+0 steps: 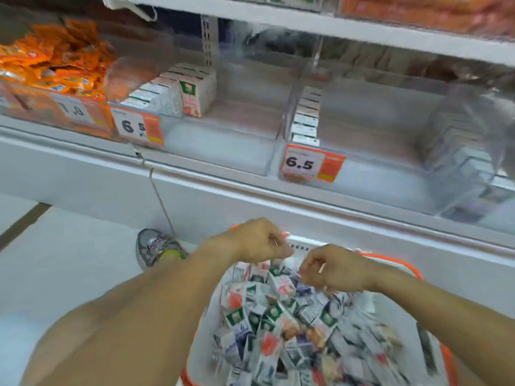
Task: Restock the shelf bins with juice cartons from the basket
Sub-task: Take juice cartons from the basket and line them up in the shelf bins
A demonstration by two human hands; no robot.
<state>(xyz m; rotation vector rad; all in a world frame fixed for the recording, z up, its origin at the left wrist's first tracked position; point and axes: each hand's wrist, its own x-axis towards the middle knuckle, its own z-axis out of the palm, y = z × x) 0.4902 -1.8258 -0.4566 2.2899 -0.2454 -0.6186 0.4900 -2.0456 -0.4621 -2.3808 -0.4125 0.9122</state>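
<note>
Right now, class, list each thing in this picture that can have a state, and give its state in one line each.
Basket: heaped with loose juice cartons.
Left hand: fingers curled above the cartons; blur hides any grip.
Right hand: fingers curled above the cartons; grip unclear.
Middle bin: part filled, cartons upright at its left.
Right bin: one row at its left wall.
Left bin: heaped with orange packets.

**A shop aisle, by its shelves and price tags**

This is a retail shop. White shelving [306,26] holds clear plastic bins [223,151] fronted with orange price tags [312,162] reading 6.5. One bin carries rows of small juice cartons [178,91]; another, orange snack packets [55,59]. An orange-rimmed shopping basket [390,260] heaped with cartons sits on the floor [69,260] below.
</note>
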